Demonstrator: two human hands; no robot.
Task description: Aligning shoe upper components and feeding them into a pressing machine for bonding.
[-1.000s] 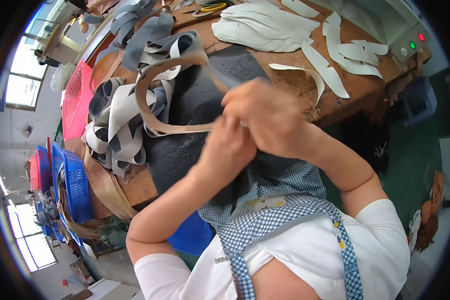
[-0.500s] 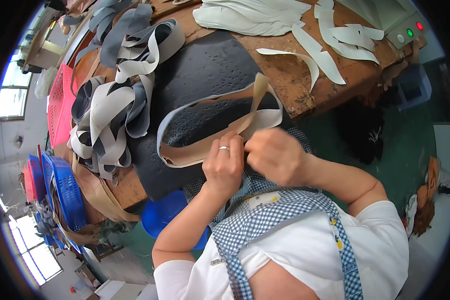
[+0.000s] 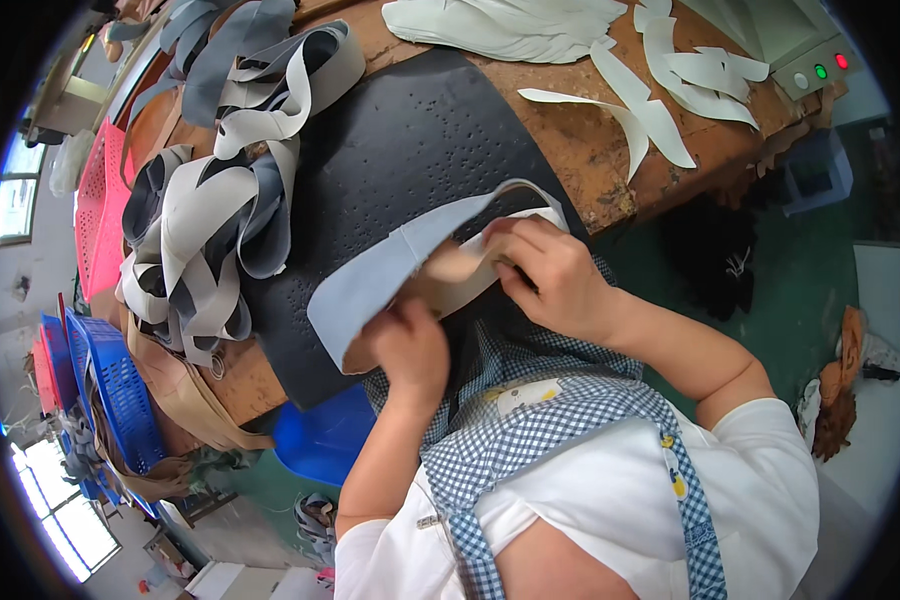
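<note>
I locate the flexible grey-blue and beige strip loop point(image 3: 365, 280) over the near part of the flat, black, pitted mat point(image 3: 400, 140). I have the right hand's point(image 3: 552, 280) thumb and fingers gripping the loop's right portion. The left hand point(image 3: 412, 350) is at the loop's left end; owing to blur, I cannot tell whether its fingers grip.

We've got one long leather-like band point(image 3: 370, 275) here, smooth pale blue-grey on one face and tan to off-white on the other, bent round into a stretched-out, kinda flattened loop. We can see a crosswise line partway along the grey stretch. It's sitting tilted over the black mat's point(image 3: 400, 120) near edge, curved right end close to the mat's right edge.
</note>
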